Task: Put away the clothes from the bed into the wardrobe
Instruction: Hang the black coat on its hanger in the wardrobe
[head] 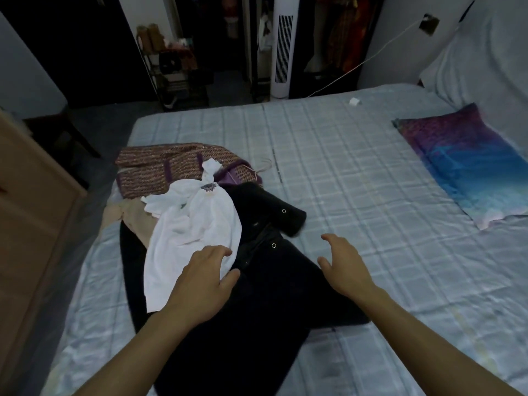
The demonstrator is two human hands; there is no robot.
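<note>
Both grips are empty. Our left grip is spread, fingers apart, at 7 o'clock over the hem of the thin white blouse; we cannot tell whether it presses. Our right grip, fingers loosely curved on nothing, hovers at 5 o'clock over the black snap-buttoned coat. We judge they flank the pile to gather it.

Clothes lie heaped at 8 o'clock on the pale checked bed: blouse over coat, brown-and-purple woven garment behind, beige cloth beneath. What looks like the dark open wardrobe stands at 1 o'clock, well apart.
</note>
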